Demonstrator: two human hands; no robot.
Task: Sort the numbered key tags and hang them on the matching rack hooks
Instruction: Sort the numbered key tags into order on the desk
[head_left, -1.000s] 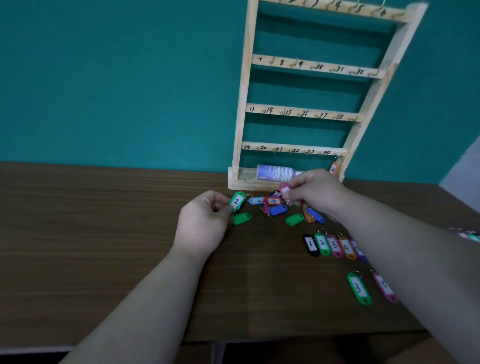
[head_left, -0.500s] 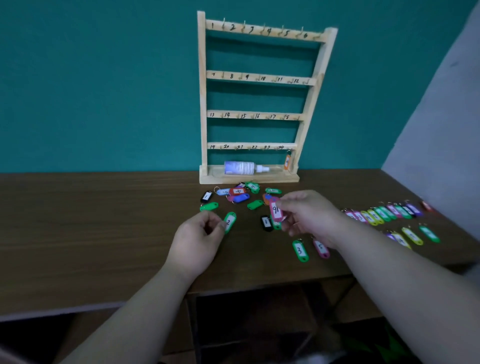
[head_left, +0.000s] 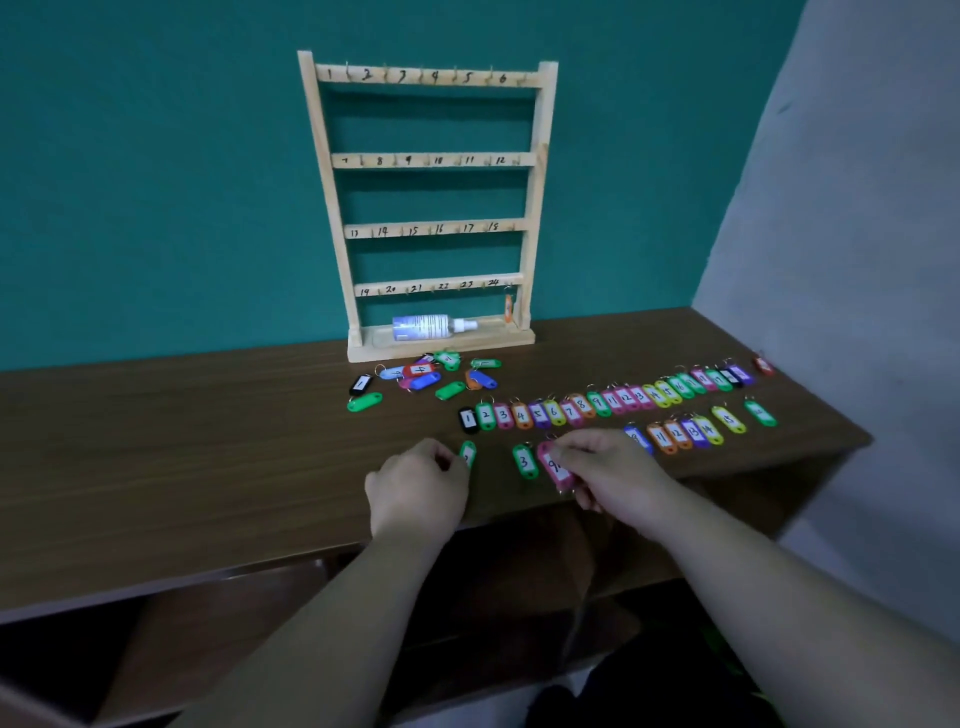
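The left hand (head_left: 415, 488) holds a green tag (head_left: 468, 454) in a pinching grip and the right hand (head_left: 613, 473) a pink tag (head_left: 555, 466), both near the counter's (head_left: 208, 441) front edge, where I think a loose pinch could drop one off, or the half-covered pink number be misread.

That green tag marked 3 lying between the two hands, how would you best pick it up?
Probably from above, pinching the green tag marked 3 across its long edges: it lies flat, label up, narrow enough to span. Its ring points toward the rack, so that stays free for a hook.
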